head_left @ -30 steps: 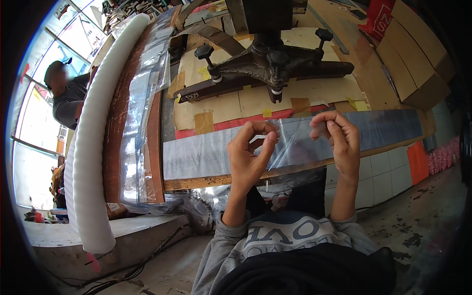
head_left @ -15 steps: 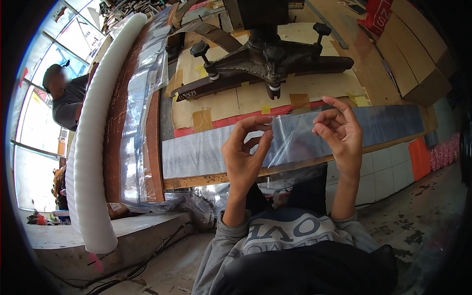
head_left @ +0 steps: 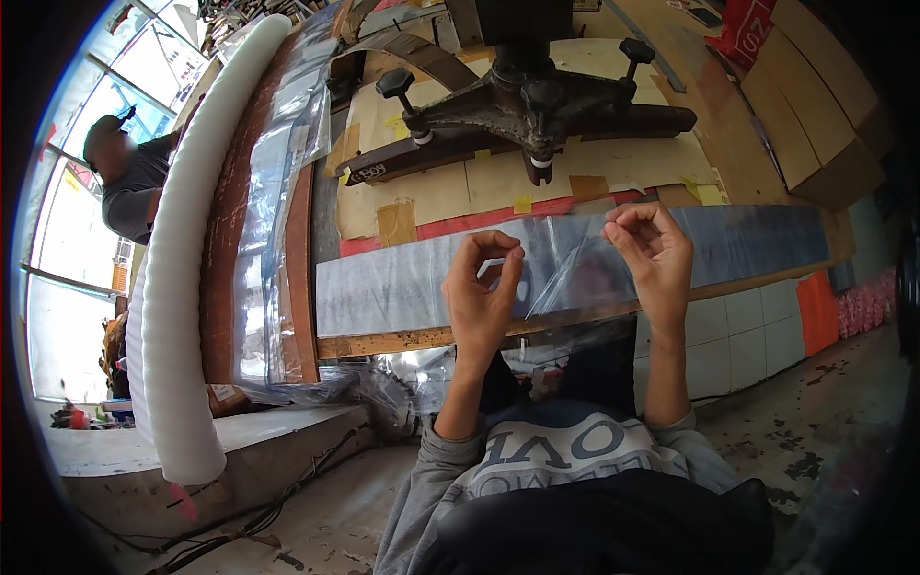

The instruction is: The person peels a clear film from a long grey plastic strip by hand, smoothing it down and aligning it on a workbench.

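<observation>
Between my hands hangs a sheet of clear plastic film (head_left: 567, 273), its shiny creases showing against a long grey strip (head_left: 379, 292) on the bench's near edge. My left hand (head_left: 484, 283) is closed in a pinch at the film's left side, thumb against fingertips. My right hand (head_left: 654, 251) pinches the film's upper right side, fingers curled toward the thumb. Both hands are raised in front of the grey strip. Whether the film is a bag or a single sheet I cannot tell.
Beyond my hands a black metal press (head_left: 537, 105) with knobs stands over a taped board (head_left: 431, 206). A long white foam roll (head_left: 196, 287) and plastic sheets (head_left: 268, 240) lie left. Cardboard boxes (head_left: 815, 115) are at right. Another person (head_left: 129, 182) works at far left.
My right hand's raised fingers have curled down into a pinch toward the thumb. My left hand has shifted slightly right, its thumb and fingertips closer together. The view has tilted a little.
</observation>
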`<state>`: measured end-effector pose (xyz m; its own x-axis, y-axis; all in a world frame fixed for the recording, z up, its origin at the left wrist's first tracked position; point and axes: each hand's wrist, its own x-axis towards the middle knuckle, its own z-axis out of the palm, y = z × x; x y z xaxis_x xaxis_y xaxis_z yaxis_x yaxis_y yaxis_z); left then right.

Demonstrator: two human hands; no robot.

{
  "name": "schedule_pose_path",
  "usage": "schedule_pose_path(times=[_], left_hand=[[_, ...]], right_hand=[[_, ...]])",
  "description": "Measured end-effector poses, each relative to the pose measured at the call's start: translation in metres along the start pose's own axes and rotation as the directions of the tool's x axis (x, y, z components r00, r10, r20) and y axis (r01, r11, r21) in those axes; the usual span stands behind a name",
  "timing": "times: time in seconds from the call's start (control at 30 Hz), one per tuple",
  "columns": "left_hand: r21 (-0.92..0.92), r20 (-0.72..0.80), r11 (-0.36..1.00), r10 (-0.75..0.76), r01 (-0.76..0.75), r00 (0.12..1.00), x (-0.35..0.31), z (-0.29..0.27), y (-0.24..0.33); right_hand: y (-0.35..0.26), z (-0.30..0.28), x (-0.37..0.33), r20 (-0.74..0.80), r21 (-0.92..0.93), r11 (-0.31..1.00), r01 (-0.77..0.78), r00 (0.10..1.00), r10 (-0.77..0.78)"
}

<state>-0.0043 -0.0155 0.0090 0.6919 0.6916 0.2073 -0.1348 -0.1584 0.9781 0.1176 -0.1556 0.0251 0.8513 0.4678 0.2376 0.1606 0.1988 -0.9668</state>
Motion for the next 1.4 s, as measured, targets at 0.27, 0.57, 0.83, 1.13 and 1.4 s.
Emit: schedule_pose_path(times=[0.27, 0.57, 0.83, 1.13, 1.4], left_hand=[[0.329, 0.042, 0.941, 0.068, -0.078, 0.997, 0.010, -0.002, 0.001], [0.498, 0.220, 0.824, 0.182, -0.271, 0.958, 0.059, -0.012, -0.011], [0.580, 0.271, 0.707, 0.301, -0.404, 0.914, 0.106, -0.009, -0.050], [0.678, 0.308, 0.562, 0.366, -0.473, 0.878, 0.099, -0.005, -0.042], [0.785, 0.375, 0.408, 0.289, -0.467, 0.881, 0.090, -0.010, -0.032]], right_hand=[[0.028, -0.005, 0.002, 0.002, -0.325, 0.946, 0.009, 1.000, -0.009], [0.027, 0.000, 0.047, 0.191, -0.617, 0.764, 0.189, 0.978, -0.088], [0.070, 0.007, 0.091, 0.291, -0.741, 0.607, 0.288, 0.952, -0.097], [0.084, 0.012, 0.086, 0.366, -0.771, 0.445, 0.455, 0.889, -0.276], [0.080, 0.017, 0.089, 0.339, -0.827, 0.376, 0.419, 0.903, -0.262]])
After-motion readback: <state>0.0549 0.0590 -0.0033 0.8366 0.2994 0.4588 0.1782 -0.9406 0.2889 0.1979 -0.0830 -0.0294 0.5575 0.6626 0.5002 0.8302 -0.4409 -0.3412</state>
